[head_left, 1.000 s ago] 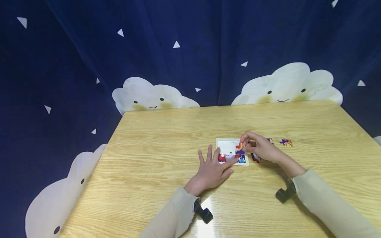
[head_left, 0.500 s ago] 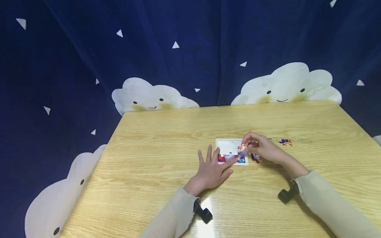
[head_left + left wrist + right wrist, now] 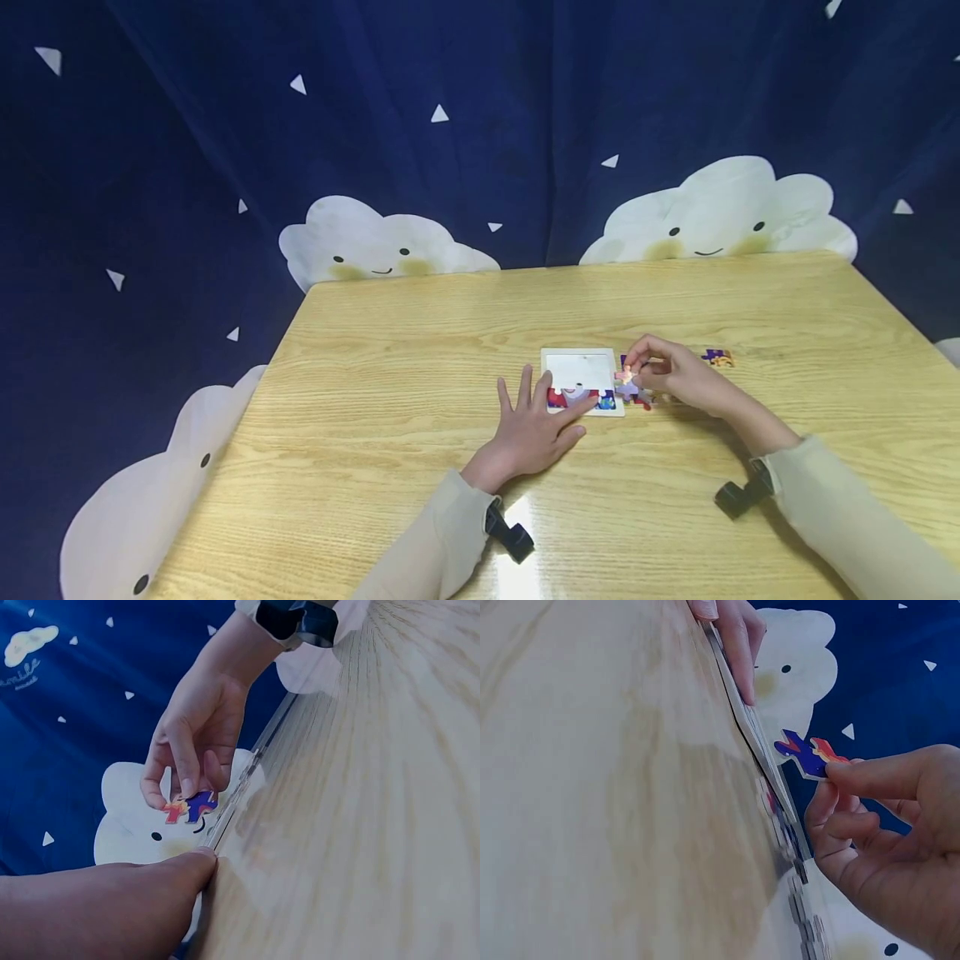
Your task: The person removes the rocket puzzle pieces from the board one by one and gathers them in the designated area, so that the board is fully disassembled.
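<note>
Head view showed the right grip [image 3: 678,379] pinching a puzzle piece [image 3: 626,386], raised off the counter [image 3: 390,358]. Left of that grip lay the puzzle frame [image 3: 545,371], its filled row partly covered by the left grip [image 3: 531,437], which held nothing, fingers spread and touching the frame. Beneath the right grip, loose pieces [image 3: 802,911] were half hidden; right wrist view caught them nearly edge-on, their pictures hard to make out.
</note>
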A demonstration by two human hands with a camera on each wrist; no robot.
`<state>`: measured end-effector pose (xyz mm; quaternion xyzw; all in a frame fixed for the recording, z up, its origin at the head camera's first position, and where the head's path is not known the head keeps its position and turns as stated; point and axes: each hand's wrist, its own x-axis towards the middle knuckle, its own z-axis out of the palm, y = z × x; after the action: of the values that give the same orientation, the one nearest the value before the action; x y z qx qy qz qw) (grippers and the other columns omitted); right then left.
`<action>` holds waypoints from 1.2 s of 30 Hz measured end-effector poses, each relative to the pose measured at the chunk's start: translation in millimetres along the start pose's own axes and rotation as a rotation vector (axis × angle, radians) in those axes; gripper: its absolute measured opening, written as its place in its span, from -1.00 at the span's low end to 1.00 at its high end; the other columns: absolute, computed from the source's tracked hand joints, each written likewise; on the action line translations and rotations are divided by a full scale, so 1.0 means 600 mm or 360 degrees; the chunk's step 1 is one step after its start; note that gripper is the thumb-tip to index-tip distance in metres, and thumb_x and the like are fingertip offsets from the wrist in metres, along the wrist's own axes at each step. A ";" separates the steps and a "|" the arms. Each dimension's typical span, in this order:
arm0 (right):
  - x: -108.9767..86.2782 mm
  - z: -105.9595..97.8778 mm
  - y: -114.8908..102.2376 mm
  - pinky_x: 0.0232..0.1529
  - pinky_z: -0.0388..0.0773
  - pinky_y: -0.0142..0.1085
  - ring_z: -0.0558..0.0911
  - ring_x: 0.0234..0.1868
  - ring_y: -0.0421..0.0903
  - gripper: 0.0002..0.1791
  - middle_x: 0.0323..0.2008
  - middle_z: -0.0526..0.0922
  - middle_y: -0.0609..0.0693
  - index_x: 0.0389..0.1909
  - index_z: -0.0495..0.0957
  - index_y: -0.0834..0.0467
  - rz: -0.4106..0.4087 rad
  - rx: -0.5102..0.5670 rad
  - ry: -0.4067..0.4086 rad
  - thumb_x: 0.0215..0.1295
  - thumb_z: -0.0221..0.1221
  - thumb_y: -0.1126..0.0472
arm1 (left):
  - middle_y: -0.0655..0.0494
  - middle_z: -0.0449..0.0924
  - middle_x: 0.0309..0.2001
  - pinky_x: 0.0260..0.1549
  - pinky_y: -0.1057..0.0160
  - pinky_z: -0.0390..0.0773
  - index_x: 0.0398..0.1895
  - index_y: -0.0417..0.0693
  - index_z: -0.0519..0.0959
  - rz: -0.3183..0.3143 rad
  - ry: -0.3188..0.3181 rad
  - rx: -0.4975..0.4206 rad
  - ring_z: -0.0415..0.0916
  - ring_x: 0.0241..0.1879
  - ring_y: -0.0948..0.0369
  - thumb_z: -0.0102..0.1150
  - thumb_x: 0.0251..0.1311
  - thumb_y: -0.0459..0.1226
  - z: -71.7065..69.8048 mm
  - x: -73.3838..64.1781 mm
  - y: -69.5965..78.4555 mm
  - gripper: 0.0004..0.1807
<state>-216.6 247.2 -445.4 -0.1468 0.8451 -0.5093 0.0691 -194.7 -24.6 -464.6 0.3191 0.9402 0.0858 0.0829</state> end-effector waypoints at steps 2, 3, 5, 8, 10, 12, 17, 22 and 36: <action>-0.003 -0.003 0.000 -0.43 0.52 -0.34 0.56 -0.31 -0.17 -0.79 -0.21 0.53 0.06 -0.08 0.48 0.21 0.0020 0.0003 -0.0006 0.29 0.13 0.41 | -0.13 -0.15 0.57 0.34 -0.49 -0.27 0.47 0.73 -0.05 -0.0003 0.0006 0.0000 -0.41 0.56 -0.24 -0.41 0.48 0.19 -0.001 -0.001 0.000 -0.48; -0.005 -0.004 0.001 -0.43 0.52 -0.33 0.56 -0.32 -0.17 -0.79 -0.22 0.53 0.06 -0.07 0.48 0.21 0.0031 -0.0004 -0.0001 0.28 0.13 0.41 | -0.13 -0.16 0.57 0.35 -0.48 -0.28 0.47 0.74 -0.05 -0.0008 0.0002 -0.0002 -0.41 0.56 -0.23 -0.42 0.48 0.19 -0.001 -0.001 0.000 -0.48; -0.008 -0.007 0.001 -0.40 0.54 -0.32 0.57 -0.31 -0.17 -0.79 -0.22 0.55 0.07 -0.07 0.48 0.20 0.0049 -0.0017 0.0004 0.29 0.15 0.38 | -0.12 -0.16 0.58 0.35 -0.47 -0.28 0.47 0.75 -0.06 -0.0012 0.0000 -0.0004 -0.41 0.56 -0.23 -0.42 0.48 0.19 -0.001 -0.001 0.000 -0.48; -0.013 -0.011 0.003 -0.34 0.57 -0.31 0.58 -0.28 -0.17 -0.80 -0.22 0.58 0.06 -0.08 0.48 0.20 0.0060 -0.0042 0.0015 0.29 0.16 0.36 | -0.13 -0.16 0.58 0.35 -0.47 -0.28 0.47 0.74 -0.05 -0.0009 0.0005 -0.0006 -0.41 0.56 -0.23 -0.42 0.48 0.19 -0.001 -0.001 -0.001 -0.48; -0.018 -0.014 0.004 -0.38 0.57 -0.30 0.59 -0.32 -0.16 -0.80 -0.23 0.59 0.06 -0.08 0.48 0.21 0.0059 -0.0043 0.0017 0.29 0.16 0.35 | -0.13 -0.15 0.58 0.35 -0.48 -0.29 0.47 0.73 -0.05 -0.0003 0.0009 -0.0005 -0.40 0.56 -0.24 -0.42 0.48 0.18 -0.001 -0.001 -0.001 -0.48; -0.022 -0.017 0.007 -0.43 0.55 -0.31 0.58 -0.36 -0.15 -0.80 -0.26 0.58 0.05 -0.08 0.48 0.22 0.0057 -0.0038 0.0023 0.29 0.17 0.35 | -0.14 -0.16 0.58 0.35 -0.48 -0.30 0.47 0.73 -0.06 0.0002 0.0007 -0.0010 -0.42 0.56 -0.24 -0.42 0.48 0.18 -0.001 -0.001 -0.002 -0.48; -0.035 -0.026 0.011 -0.46 0.54 -0.31 0.57 -0.36 -0.17 -0.79 -0.25 0.56 0.03 -0.06 0.47 0.22 0.0070 -0.0016 0.0042 0.31 0.17 0.31 | -0.14 -0.19 0.58 0.35 -0.48 -0.34 0.48 0.74 -0.09 0.0008 -0.0004 -0.0034 -0.45 0.56 -0.23 -0.42 0.48 0.18 -0.002 -0.002 -0.002 -0.48; -0.049 -0.038 0.014 -0.36 0.57 -0.31 0.58 -0.26 -0.20 -0.77 -0.20 0.54 0.03 -0.04 0.47 0.22 0.0099 -0.0036 0.0074 0.32 0.18 0.29 | -0.14 -0.20 0.58 0.35 -0.48 -0.34 0.48 0.73 -0.09 0.0012 -0.0007 -0.0046 -0.45 0.56 -0.23 -0.42 0.49 0.18 -0.003 -0.003 -0.002 -0.47; -0.079 -0.063 0.023 -0.30 0.54 -0.33 0.55 -0.23 -0.26 -0.75 -0.17 0.52 -0.11 -0.01 0.46 0.22 0.0148 -0.0117 0.0124 0.38 0.16 0.21 | -0.13 -0.17 0.58 0.34 -0.49 -0.33 0.48 0.72 -0.04 0.0017 0.0016 -0.0051 -0.44 0.56 -0.23 -0.41 0.49 0.17 -0.002 -0.002 -0.001 -0.48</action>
<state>-184.6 300.3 -441.3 -0.0899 0.8712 -0.4796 0.0544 -194.1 -25.9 -463.7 0.3222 0.9374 0.1029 0.0828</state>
